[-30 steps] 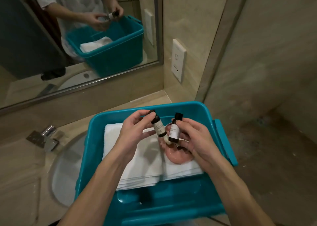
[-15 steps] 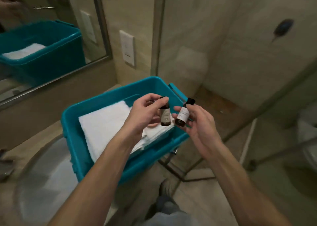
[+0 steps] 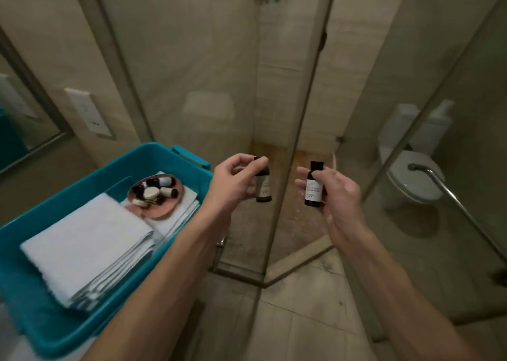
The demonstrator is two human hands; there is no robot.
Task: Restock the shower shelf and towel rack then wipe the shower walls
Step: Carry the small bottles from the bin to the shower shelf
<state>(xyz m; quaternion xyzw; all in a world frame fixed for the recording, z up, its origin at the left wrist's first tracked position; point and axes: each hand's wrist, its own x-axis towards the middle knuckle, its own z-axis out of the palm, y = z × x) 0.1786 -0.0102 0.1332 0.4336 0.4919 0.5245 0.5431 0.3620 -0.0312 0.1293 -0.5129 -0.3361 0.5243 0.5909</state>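
Teal plastic tub (image 3: 68, 325), far left: folded white towels (image 3: 87, 240), pink oval dish (image 3: 167, 210) of small toiletries. Left hand (image 3: 236, 182) pinches a small dark bottle (image 3: 264, 186); right hand (image 3: 336, 196) grips a second dark white-labelled bottle (image 3: 313, 189), both before the glass shower door (image 3: 192, 72). White toilet (image 3: 411, 174), far right.

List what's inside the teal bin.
Folded white towels lie in the teal bin; a pink dish of small toiletry bottles sits on them. Whatever lies beneath the towels is covered.
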